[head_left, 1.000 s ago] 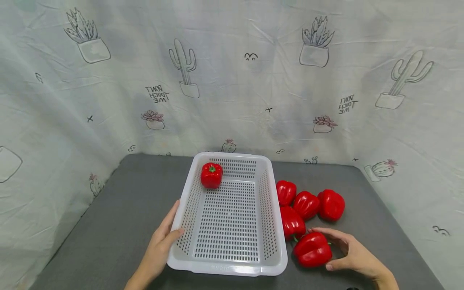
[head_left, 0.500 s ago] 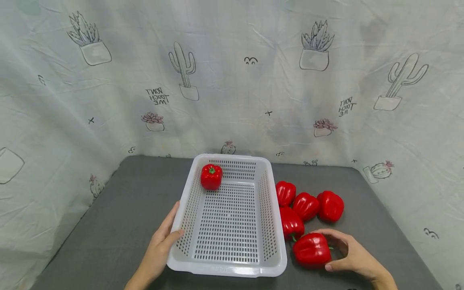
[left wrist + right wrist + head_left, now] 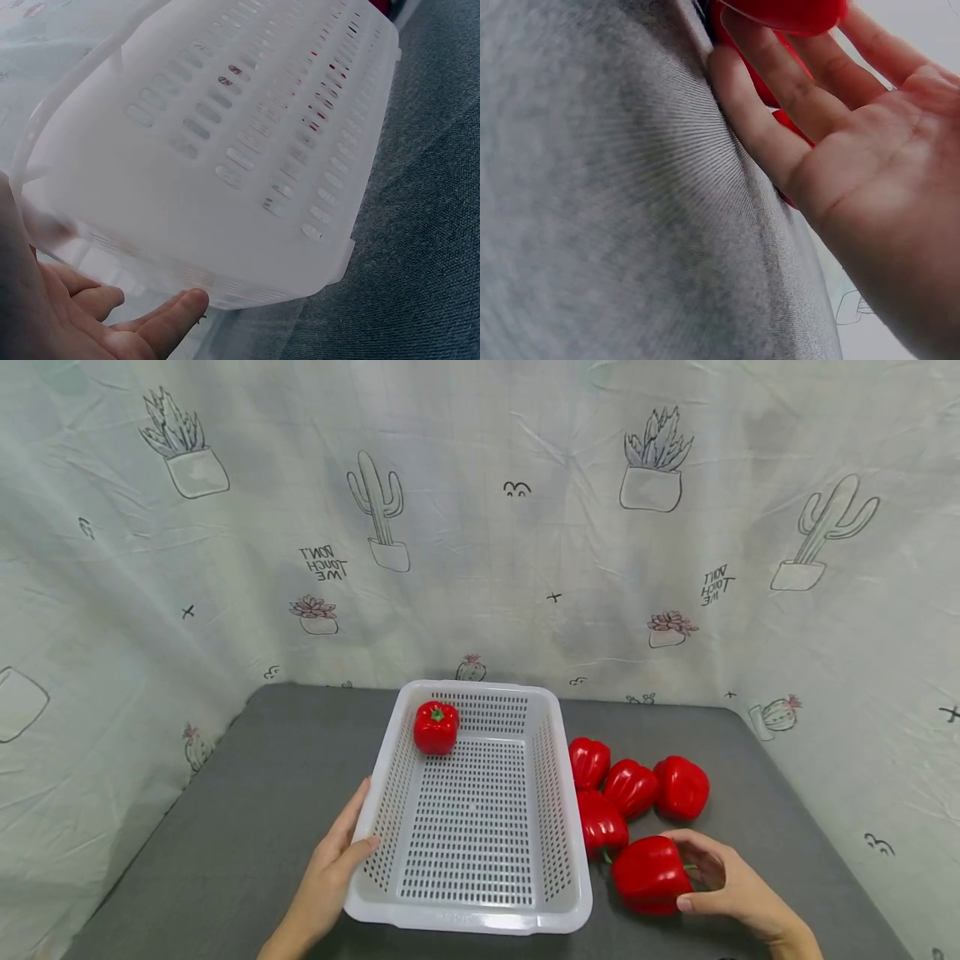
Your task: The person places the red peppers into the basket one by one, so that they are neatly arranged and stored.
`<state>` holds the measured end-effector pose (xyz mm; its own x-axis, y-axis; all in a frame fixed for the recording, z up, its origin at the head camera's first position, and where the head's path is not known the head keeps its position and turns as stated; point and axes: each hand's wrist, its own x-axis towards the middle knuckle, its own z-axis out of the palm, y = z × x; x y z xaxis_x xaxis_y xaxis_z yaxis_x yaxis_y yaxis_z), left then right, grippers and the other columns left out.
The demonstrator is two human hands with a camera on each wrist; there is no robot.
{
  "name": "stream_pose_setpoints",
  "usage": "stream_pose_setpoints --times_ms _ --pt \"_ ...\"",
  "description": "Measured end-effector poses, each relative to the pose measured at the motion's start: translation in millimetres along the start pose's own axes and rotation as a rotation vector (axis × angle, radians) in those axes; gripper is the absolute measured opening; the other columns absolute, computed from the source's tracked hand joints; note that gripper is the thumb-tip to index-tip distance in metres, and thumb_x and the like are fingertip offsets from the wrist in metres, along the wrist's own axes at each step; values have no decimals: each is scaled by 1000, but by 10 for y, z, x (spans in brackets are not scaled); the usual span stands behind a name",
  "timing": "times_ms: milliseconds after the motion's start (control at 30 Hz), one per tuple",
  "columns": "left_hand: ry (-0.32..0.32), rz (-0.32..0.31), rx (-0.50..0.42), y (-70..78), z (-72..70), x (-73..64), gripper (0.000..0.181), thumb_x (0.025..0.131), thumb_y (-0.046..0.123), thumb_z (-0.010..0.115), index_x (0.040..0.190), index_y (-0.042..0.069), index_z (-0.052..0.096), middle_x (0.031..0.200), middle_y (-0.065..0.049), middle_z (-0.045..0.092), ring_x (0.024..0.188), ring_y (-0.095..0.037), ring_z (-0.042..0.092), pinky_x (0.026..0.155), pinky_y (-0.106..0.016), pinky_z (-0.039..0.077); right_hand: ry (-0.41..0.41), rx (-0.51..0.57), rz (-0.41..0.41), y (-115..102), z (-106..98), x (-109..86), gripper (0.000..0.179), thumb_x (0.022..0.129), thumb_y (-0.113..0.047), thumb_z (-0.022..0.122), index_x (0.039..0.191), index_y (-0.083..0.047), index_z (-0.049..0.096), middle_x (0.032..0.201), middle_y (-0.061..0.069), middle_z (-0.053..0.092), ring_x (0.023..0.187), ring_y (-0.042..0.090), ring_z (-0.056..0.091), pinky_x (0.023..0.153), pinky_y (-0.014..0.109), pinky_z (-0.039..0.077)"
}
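A white perforated plastic basket (image 3: 468, 920) stands on the dark grey table, one red bell pepper (image 3: 436, 728) upright in its far left corner. My left hand (image 3: 327, 862) grips the basket's left rim, thumb over the top; in the left wrist view its fingers (image 3: 176, 319) lie against the outer wall. To the right of the basket my right hand (image 3: 731, 887) holds a red bell pepper (image 3: 651, 875) lying on its side, thumb at the near side and fingers behind it. The right wrist view shows the fingers (image 3: 780, 82) around this pepper (image 3: 795, 11), which is partly cut off.
Several more red bell peppers lie right of the basket: one pepper (image 3: 602, 822) by its wall, another (image 3: 589, 762) behind it, a third (image 3: 632, 787) beside them and one (image 3: 682, 787) farther right. A cactus-print curtain (image 3: 480, 527) hangs behind the grey table (image 3: 225, 827).
My right hand has shifted slightly right together with the pepper, which has turned a little and stands a bit apart from the neighbouring one. The left hand and basket stay in place.
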<state>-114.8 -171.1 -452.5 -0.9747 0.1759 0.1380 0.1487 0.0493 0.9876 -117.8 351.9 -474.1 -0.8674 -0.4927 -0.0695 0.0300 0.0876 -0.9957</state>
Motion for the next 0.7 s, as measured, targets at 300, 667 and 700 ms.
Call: stream_pose_setpoints --times_ms 300,667,700 --pt "9 -16 5 15 6 -9 66 101 6 45 159 18 15 159 -9 20 132 -39 37 88 -40 51 -16 90 -27 -9 -30 0 47 92 4 53 137 -8 49 127 11 59 105 34 61 88 45 53" --pt "18 -19 19 17 6 -6 66 101 7 47 159 20 18 158 -10 23 131 -39 38 85 -40 52 57 91 -65 -28 -13 -8 46 92 2 51 137 -10 50 124 10 60 101 33 62 86 44 54" --pt "18 -18 20 18 6 -3 66 101 7 47 159 20 18 158 -10 23 131 -39 38 85 -40 52 77 85 -66 -36 -6 -10 46 92 2 51 136 -12 51 123 9 61 101 32 63 86 44 54"
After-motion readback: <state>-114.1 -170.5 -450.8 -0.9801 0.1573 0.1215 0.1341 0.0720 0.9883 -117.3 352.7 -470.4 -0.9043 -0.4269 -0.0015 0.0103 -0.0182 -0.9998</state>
